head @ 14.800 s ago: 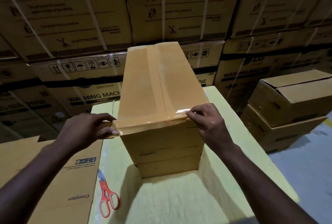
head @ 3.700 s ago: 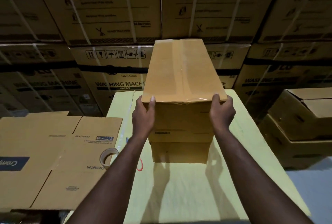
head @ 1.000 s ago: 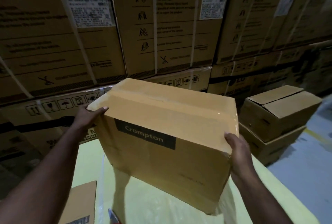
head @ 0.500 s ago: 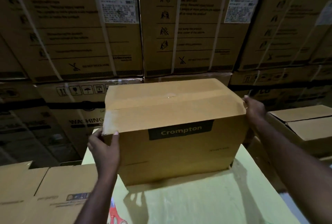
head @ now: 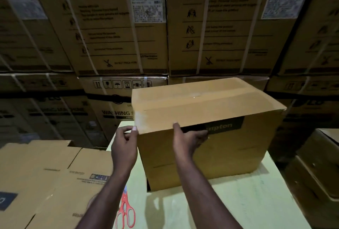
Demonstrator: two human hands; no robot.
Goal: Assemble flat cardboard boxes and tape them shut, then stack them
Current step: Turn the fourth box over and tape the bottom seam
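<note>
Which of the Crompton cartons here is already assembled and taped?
The upright box on the pale table: tape runs along its top seam. The cartons to its left lie flat, unfolded.

The right hand (head: 187, 140) covers the start of the box's (head: 201, 157) black label (head: 227, 126), leaving only "mpton". The flattened cardboard (head: 45, 177) at near left is cut off by the frame's edge. The far cartons' (head: 117, 32) small print is blurred.

Taped box (head: 201, 111) on tbl (head: 238, 201), hands (head: 125, 144) (head: 189, 140) at front
</note>
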